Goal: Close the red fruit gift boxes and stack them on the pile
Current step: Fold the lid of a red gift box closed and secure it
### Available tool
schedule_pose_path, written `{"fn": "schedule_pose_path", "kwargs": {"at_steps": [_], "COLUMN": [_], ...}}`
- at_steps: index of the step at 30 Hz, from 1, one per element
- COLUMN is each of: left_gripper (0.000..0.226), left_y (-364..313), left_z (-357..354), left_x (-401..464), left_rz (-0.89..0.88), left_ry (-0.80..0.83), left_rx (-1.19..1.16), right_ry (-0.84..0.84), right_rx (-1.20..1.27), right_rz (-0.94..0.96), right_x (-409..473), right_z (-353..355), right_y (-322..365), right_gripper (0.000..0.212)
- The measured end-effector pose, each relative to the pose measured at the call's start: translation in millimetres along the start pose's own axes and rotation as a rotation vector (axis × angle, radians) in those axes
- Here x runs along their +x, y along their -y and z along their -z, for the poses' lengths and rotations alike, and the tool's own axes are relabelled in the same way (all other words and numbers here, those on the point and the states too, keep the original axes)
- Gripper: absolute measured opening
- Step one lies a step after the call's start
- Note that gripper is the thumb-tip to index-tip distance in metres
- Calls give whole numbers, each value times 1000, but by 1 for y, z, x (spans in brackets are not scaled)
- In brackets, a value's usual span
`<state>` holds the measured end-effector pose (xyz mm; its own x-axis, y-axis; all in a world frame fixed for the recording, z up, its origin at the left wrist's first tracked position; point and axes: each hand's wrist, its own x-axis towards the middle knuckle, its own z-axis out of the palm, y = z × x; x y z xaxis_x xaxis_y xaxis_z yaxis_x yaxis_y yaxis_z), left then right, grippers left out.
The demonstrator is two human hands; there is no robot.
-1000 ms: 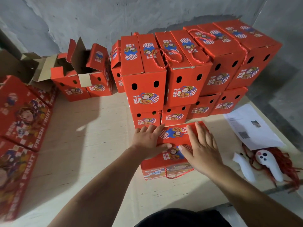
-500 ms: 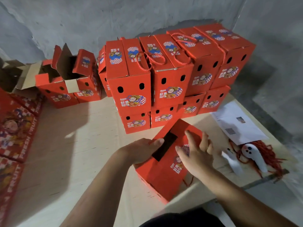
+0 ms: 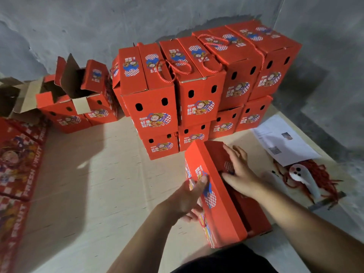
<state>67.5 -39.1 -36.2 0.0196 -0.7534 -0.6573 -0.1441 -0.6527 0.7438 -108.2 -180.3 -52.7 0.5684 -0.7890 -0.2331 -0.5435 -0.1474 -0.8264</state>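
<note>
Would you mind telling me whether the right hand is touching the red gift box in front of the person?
Touching. The head view shows the right hand lying flat on the top flap of the red gift box, fingers spread, with no gap visible.

- The left hand [image 3: 187,200] is showing motion blur, and its fingers are lying against the near box [image 3: 218,196] where their curl is not readable.
- The right hand [image 3: 239,174] is covering part of that box's top print.
- The flat cartons [image 3: 17,166] are running off the left edge.
- The pile [image 3: 197,91] is hiding the boxes behind its front row.
- The sheet of paper [image 3: 283,140] is carrying print too small to read.
- The red cord [image 3: 323,176] is lying partly under a white object [image 3: 303,176].
</note>
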Motion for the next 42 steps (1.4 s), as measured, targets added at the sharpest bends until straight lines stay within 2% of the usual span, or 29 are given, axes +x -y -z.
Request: {"fn": "schedule_pose_path", "kwargs": {"at_steps": [3, 4, 6, 8, 11, 13, 15, 17, 18, 21, 24, 26, 28, 30, 33, 37, 40, 42], "left_gripper": [96, 92, 80, 75, 77, 90, 101, 100, 97, 92, 103, 111, 111, 112, 126, 133, 136, 138], "left_y": [3, 1, 0, 0, 0, -8, -19, -24, -24, -10, 27, 49, 54, 45, 38, 49, 50, 53], "left_z": [-1, 0, 3, 6, 14, 25, 38, 44, 42, 27, 13, 11, 10, 13, 18, 18, 16, 17], "left_x": [14, 19, 34, 46, 58, 63, 66, 66, 63, 53, 30, 15, 13, 18, 29, 34, 34, 33], "left_rz": [-227, -343, -498, -477, -511, -571, -555, -527, -507, -424, -466, -531, -569, -538, -415, -440, -439, -456], "left_ry": [-337, -413, -506, -472, -442, -390, -309, -297, -319, -479, -617, -658, -701, -704, -638, -647, -625, -572], "left_rx": [109, 208, 555, 857, 1015, 1133, 1203, 1209, 1194, 1205, 1163, 1124, 1171, 1202, 1135, 985, 869, 737], "right_ry": [-108, -131, -112, -38, -11, -74, -100, -108, -98, 35, 169, 104, -88, -185, -107, -13, -46, -132], "right_rx": [262, 308, 312, 305, 235, 19, -288, -504, -530, -494, -503, -617, -783, -819, -721, -580, -580, -652], "right_rz": [-72, -83, -87, -106, -114, -73, -42, 13, 29, 104, 231, 270, 309, 336, 303, 272, 269, 305], "right_x": [-21, -25, -30, -32, -33, -38, -45, -43, -40, -25, -11, -9, -9, -8, -3, 1, -4, -8], "right_z": [-1, 3, 16, 27, 25, 13, -2, -15, -16, -1, 23, 26, 22, 18, 24, 36, 34, 27], "right_y": [2, 2, 4, 7, 13, 15, 17, 6, 2, -10, -22, -29, -34, -37, -40, -31, -31, -38], "right_gripper": [92, 90, 78, 65, 61, 54, 62, 72, 74, 72, 74, 78, 84, 87, 82, 83, 84, 88]}}
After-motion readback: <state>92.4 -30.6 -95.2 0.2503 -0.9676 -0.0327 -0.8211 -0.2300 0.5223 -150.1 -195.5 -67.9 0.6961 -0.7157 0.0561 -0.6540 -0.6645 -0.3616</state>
